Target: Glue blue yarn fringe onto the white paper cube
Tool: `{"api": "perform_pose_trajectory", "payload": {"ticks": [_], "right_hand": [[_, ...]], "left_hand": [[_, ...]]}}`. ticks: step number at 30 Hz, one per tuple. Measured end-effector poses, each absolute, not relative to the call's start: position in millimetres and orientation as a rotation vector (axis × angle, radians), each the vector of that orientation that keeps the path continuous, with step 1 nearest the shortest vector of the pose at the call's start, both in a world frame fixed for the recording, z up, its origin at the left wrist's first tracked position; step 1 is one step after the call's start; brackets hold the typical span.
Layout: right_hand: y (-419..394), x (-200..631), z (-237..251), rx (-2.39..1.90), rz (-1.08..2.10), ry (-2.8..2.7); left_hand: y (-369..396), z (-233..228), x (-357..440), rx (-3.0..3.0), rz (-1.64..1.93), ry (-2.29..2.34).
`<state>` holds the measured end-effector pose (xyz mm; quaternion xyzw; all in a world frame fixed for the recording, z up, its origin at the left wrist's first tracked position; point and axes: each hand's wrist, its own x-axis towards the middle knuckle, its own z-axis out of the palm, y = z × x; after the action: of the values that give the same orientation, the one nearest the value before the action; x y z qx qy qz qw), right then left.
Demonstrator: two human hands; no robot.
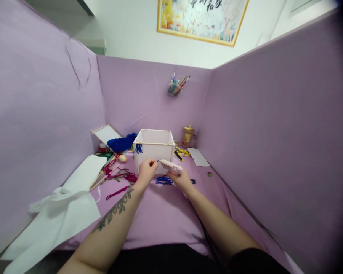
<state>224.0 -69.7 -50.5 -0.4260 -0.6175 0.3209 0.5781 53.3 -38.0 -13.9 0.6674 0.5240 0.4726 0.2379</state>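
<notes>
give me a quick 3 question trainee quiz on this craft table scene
1. True or false: the right hand holds a pink glue gun.
2. What hangs on the white box frame at its front left corner? A) blue tassel B) green ribbon C) red bead
3. Fill in: the left hand is pinched at the box's ____ face.

Key
1. True; its nozzle points left, toward the left hand's fingers.
2. A, the blue tassel.
3. Front.
</notes>
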Motion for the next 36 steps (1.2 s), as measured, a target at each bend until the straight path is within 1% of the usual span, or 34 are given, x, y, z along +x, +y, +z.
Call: {"api": "perform_pose_trajectory", "payload": {"ticks": [9,16,21,26,36], "right_hand": [[-65.3,226.9,-56.9,-1.064,0.722,-1.451],[-63.9,227.7,-58.7,-1.018,0.705,-1.468],[-62.7,227.7,-61.8,-1.108,0.69,-1.427],[-62.4,226.5,-63.7,-1.175,0.672,-1.362],[-65.1,225.0,-60.0,-1.111,0.721,-1.351]], "left_hand": [[-37.6,-14.6,53.4,1.829,1.297,1.442],[-37.9,-13.7,53.5,1.797,1.315,1.415],[-38.7,-11.6,53.4,1.744,1.305,1.403],[-37.6,-11.8,52.2,1.645,1.329,1.307],[-33.6,-16.7,53.4,1.551,1.32,1.182]]}}
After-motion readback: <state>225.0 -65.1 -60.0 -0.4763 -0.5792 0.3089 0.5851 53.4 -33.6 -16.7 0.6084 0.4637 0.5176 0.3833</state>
